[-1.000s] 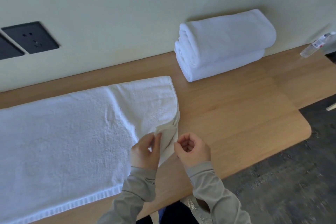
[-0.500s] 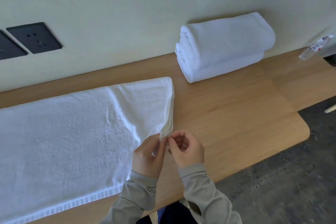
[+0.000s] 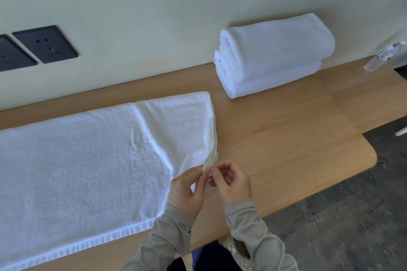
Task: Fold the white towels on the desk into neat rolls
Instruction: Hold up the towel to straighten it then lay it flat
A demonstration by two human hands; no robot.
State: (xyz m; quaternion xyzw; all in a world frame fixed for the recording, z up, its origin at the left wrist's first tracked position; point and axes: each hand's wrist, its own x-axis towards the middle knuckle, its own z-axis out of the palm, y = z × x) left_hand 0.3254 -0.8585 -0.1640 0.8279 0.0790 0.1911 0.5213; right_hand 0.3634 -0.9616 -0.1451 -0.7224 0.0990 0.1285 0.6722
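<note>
A long white towel [image 3: 88,160] lies flat on the wooden desk [image 3: 286,149], running off the left edge of view. Its near right corner is lifted off the desk and gathered into a narrow bunch. My left hand [image 3: 187,191] pinches that bunch from the left. My right hand [image 3: 231,180] pinches the same corner from the right, fingers curled. A rolled white towel [image 3: 275,55] rests against the wall at the back right.
Two dark wall sockets [image 3: 44,44] sit on the pale wall at the left. A small clear bottle [image 3: 383,57] lies at the far right of the desk. The desk's rounded right end [image 3: 372,160] borders dark carpet [image 3: 352,226].
My right hand has moved left onto the raised towel corner and now pinches it beside my left hand. The corner has drawn into a tighter bunch.
</note>
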